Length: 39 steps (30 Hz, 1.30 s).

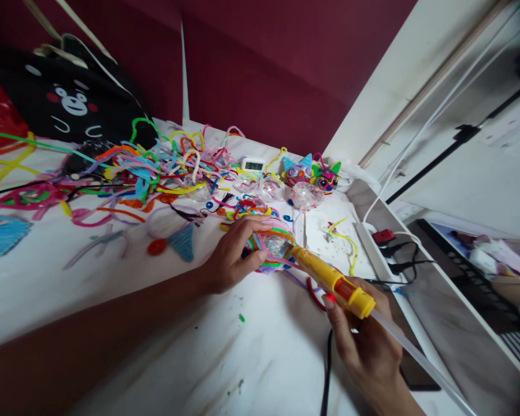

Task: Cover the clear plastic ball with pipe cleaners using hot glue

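My left hand (234, 254) is closed around a clear glittery ball wrapped in coloured pipe cleaners (274, 245), holding it on the white table (164, 341). My right hand (364, 341) grips a yellow glue gun (331, 280) with a clear glue stick (416, 358) sticking out of its back. The gun's nozzle touches the right side of the wrapped ball. The gun's black cord (327, 370) runs down toward me.
A tangle of coloured pipe cleaners (147, 167) covers the far left of the table. Clear balls (272, 188), two finished cat-face balls (312, 172) and a small digital clock (253, 164) stand behind. A black bear-face bag (69, 104) lies far left. A power strip (383, 254) lies right.
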Each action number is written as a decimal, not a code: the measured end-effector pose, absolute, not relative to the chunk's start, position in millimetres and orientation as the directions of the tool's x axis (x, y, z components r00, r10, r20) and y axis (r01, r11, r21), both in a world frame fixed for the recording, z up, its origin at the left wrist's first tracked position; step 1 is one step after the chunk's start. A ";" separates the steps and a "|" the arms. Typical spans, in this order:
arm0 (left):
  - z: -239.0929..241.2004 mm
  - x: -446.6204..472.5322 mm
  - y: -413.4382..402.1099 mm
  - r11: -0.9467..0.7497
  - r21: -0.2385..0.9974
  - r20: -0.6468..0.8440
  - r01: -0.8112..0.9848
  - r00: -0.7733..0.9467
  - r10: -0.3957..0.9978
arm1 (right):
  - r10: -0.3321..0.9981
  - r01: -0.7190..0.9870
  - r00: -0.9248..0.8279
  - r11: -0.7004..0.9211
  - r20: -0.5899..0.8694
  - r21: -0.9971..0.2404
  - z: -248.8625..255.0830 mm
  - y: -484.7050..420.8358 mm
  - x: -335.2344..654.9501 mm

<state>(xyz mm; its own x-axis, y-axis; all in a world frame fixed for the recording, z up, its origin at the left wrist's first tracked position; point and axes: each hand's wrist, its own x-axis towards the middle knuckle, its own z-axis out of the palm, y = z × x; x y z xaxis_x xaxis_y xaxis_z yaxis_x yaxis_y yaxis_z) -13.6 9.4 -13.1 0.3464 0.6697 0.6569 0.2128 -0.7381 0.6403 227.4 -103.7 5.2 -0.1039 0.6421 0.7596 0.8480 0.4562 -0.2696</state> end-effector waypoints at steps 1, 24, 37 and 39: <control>-13.0 -13.6 9.2 -0.738 0.639 0.656 0.216 0.348 0.670 | 0.645 0.850 -0.095 0.449 0.758 -0.276 5.1 -103.5 227.4; -14.4 -13.4 9.2 -0.720 0.665 0.643 0.201 0.337 0.688 | 0.665 0.864 -0.111 0.432 0.738 -0.259 9.5 -111.5 223.2; -12.4 -13.4 8.7 -0.721 0.663 0.645 0.202 0.335 0.687 | 0.634 0.863 -0.182 0.469 0.752 -0.186 5.6 -110.3 228.4; -12.4 -13.4 8.8 -0.722 0.663 0.647 0.200 0.334 0.686 | 0.646 0.863 -0.162 0.459 0.746 -0.209 5.9 -110.9 226.7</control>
<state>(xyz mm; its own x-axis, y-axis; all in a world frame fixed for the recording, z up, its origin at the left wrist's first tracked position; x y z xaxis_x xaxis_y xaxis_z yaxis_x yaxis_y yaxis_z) -13.4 8.8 -12.4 0.3342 0.6857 0.6466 0.1996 -0.7220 0.6625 226.7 -110.9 5.9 -0.1622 0.6455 0.7463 0.8634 0.4590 -0.2094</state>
